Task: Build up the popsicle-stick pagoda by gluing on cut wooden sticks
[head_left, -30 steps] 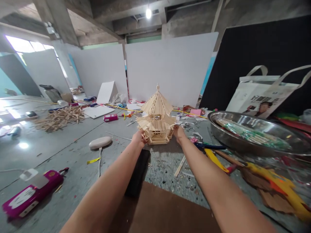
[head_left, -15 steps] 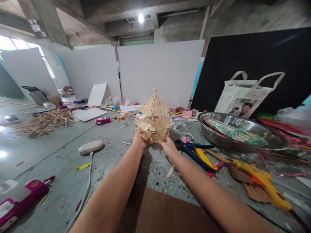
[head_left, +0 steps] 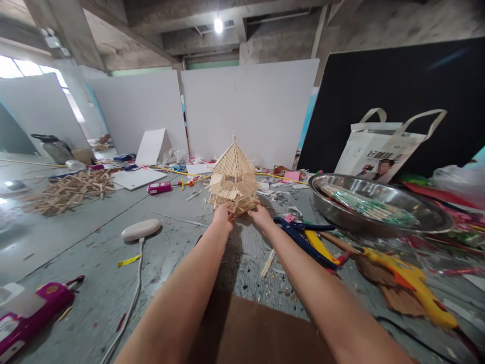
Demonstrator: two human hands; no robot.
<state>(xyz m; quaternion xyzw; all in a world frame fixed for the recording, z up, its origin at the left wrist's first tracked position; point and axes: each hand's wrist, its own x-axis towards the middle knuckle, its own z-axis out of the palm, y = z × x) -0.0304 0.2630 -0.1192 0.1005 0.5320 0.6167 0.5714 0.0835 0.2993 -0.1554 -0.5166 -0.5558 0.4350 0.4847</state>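
A model pavilion (head_left: 235, 174) built of thin wooden sticks stands in front of me, with a pointed roof over a wider lower roof. My left hand (head_left: 223, 216) grips its base at the near left corner, the fingers curled round the edge. At the near right corner my right hand (head_left: 260, 217) holds the base, thumb in front and the other fingers partly hidden behind. Both arms are stretched forward. Between the hands, the lower stick railing shows.
To the right lie blue-handled pliers (head_left: 299, 240), a yellow glue gun (head_left: 413, 280) and a steel basin (head_left: 329, 215) with packaged sticks. On the left are a stick pile (head_left: 76, 189), a white corded device (head_left: 141, 230) and a magenta tool (head_left: 41, 316). A brown board (head_left: 261, 328) lies nearest me.
The pavilion has turned somewhat and shifted slightly left and away in my hands. Both hands have moved with it, still on its base.
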